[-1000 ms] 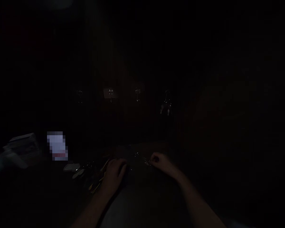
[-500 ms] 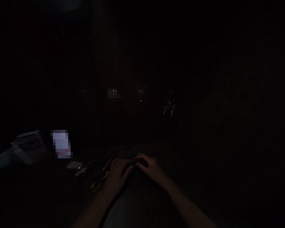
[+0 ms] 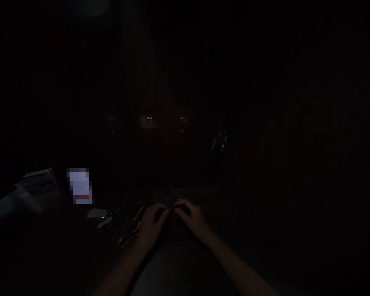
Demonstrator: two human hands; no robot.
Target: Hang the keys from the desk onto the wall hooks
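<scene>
While the left hand (image 3: pixel 151 220) and right hand (image 3: pixel 195 218) nearly meet, fingers curled, with a dim part (image 3: pixel 171 209) between their tips, fine two-handed handling seems under way; darkness hides whether either grips; continuing would call for steadiness.

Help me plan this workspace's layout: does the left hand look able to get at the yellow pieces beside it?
Probably yes: the yellow pieces lie just left of the left hand, with nothing visible between. That hand nearly meets the right hand, though, and darkness hides whether they hold something.
</scene>
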